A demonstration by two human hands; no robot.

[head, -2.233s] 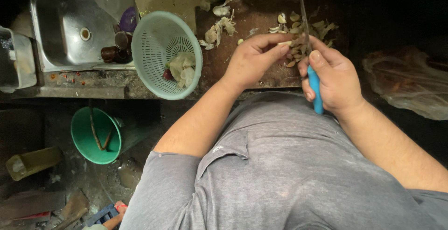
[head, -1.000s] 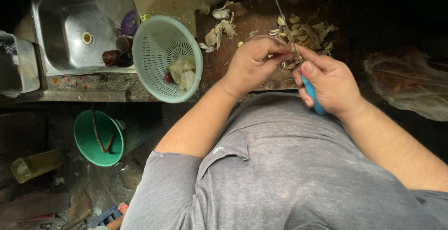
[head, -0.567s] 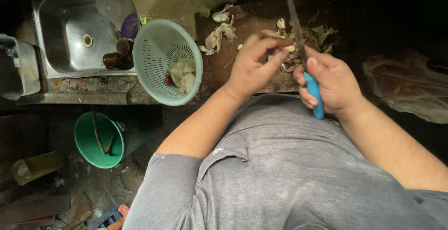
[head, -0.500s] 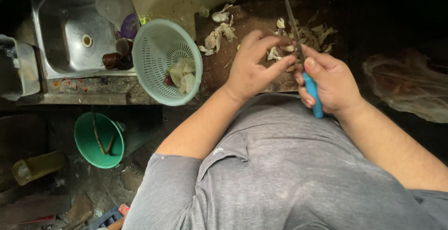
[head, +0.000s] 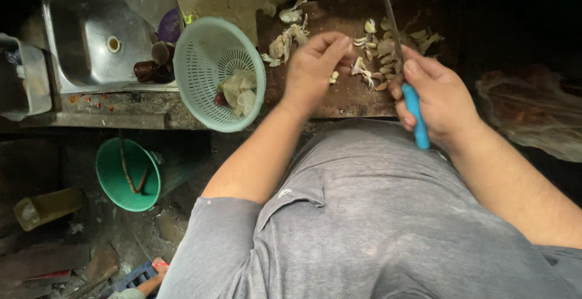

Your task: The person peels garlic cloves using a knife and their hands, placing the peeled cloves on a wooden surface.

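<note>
On the dark wooden cutting board (head: 339, 99) at the counter edge, the left hand (head: 312, 68) rests palm down with its fingers curled, the fingertips pinching a small pale garlic piece (head: 333, 77) against the board surface. The right hand (head: 436, 96) is closed in a full grip around the blue plastic handle of a long narrow-bladed knife (head: 400, 50); the handle end protrudes below the fist and the blade runs upward and away from the body, its edge lying beside a scatter of pale garlic cloves and papery skins (head: 379, 47). The two hands are near each other but apart, with the garlic scatter between them. A second group of loose skins (head: 285, 41) lies on the board just beyond the left hand. Beside the board, to the left, a round light-green plastic colander (head: 200, 62) overhangs the counter edge and holds a few pale peeled pieces (head: 239, 90). Further left, a stainless steel sink (head: 85, 32) contains dark brown jars (head: 151, 68) and a purple item. Below the counter, a green plastic bucket (head: 124, 178) stands on the floor. A crumpled clear plastic bag (head: 533, 111) lies at the right of the board. The person wears a grey short-sleeved shirt (head: 364, 226).
</note>
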